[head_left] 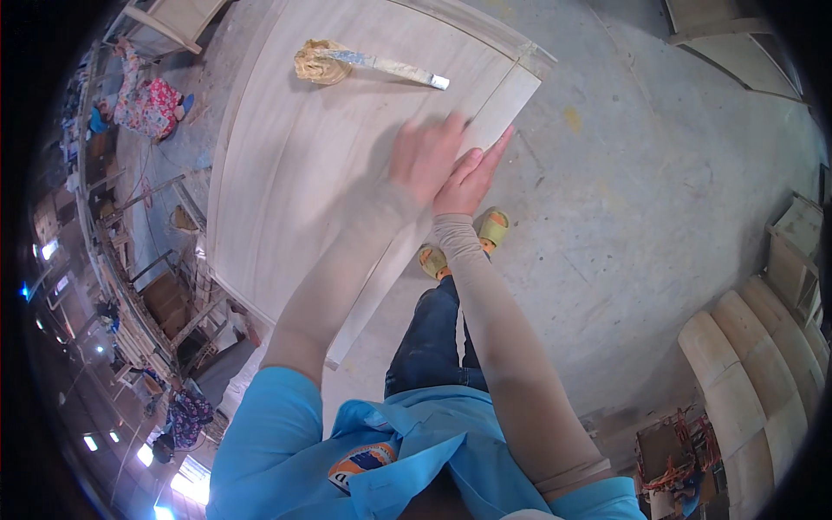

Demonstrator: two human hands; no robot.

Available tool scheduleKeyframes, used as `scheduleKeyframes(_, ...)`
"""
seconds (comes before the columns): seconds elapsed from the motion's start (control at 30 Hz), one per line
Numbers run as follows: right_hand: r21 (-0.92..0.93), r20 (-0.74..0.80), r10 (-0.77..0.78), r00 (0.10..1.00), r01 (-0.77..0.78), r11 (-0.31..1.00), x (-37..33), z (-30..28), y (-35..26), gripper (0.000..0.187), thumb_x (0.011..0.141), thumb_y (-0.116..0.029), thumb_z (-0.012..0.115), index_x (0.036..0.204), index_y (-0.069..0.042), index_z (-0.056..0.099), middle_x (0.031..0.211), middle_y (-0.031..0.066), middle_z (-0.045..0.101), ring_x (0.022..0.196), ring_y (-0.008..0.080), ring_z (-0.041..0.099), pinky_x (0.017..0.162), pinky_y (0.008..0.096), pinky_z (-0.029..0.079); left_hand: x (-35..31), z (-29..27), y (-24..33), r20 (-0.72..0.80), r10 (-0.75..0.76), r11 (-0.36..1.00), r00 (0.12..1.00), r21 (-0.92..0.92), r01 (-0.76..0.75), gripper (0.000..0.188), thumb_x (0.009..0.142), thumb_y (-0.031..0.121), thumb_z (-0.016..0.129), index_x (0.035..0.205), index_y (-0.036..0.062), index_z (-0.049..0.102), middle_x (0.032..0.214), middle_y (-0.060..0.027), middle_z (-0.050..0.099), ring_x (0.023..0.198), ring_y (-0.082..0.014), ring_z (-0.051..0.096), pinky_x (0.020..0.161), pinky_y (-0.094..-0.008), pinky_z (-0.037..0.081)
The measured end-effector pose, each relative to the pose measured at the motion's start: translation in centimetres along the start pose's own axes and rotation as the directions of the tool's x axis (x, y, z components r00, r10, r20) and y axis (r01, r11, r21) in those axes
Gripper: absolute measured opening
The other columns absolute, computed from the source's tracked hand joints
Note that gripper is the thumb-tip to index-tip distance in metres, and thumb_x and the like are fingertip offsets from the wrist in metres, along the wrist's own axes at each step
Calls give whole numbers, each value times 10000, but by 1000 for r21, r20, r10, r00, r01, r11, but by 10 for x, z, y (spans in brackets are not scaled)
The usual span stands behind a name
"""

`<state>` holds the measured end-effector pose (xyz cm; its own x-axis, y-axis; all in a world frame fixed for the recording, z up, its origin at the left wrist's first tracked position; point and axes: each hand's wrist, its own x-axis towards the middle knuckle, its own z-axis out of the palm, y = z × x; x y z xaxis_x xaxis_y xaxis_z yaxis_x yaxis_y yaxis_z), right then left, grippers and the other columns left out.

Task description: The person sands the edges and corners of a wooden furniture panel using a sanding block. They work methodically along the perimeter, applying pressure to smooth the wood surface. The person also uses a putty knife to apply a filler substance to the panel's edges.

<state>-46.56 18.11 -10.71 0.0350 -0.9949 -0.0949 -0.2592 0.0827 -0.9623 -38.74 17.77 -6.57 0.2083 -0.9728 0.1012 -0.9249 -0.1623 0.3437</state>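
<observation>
A large pale wooden panel [286, 182] lies before me, with a raised strip [507, 95] along its right edge. Over the panel beside that strip is my left hand [426, 158], its fingers curled but smeared by motion; whether it holds anything is unclear. My right hand [471, 182] rests against the strip's outer side, fingers stretched out along it and thumb near the top. Farther off on the panel lies a mallet-like tool [373, 62] with a silvery wrapped handle and a crumpled tan head.
Bare concrete floor [607, 191] spreads to the right. Curved wooden pieces [750, 373] stand at the lower right, and wooden furniture [737, 52] at the far right. On the left are wooden frames [165, 286] and a person in patterned red clothing [152, 104]. My sandals [493, 227] are beside the panel.
</observation>
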Motion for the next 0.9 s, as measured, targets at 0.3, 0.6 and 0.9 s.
scheduleKeyframes(0.3, 50, 73, 3, 997, -7, 999, -16, 7, -13, 556, 976, -167, 309, 1469, 45, 166, 1488, 260, 272, 1380, 394, 277, 1120, 409, 248, 47, -1, -7, 20, -96, 988, 995, 126, 93, 158, 917, 244, 539, 946, 89, 533, 671, -98, 645, 627, -300, 639, 602, -412, 447)
scheduleKeyframes(0.6, 13, -19, -28, 999, 28, 1000, -2, 0, 5, 549, 976, -174, 314, 1471, 24, 184, 1470, 260, 306, 1358, 396, 313, 1100, 407, 280, 2, 3, -2, 23, -10, 1000, 1000, 18, 10, 150, 908, 231, 557, 910, 86, 519, 684, -109, 640, 598, -307, 627, 537, -420, 446)
scheduleKeyframes(0.9, 61, 28, -35, 999, 33, 998, -14, 9, -9, 546, 981, -178, 316, 1472, 20, 184, 1462, 264, 317, 1349, 403, 326, 1092, 412, 293, 30, -7, -6, -29, -52, 993, 998, 107, 55, 115, 886, 208, 536, 881, 93, 543, 662, -96, 654, 623, -251, 662, 561, -407, 456)
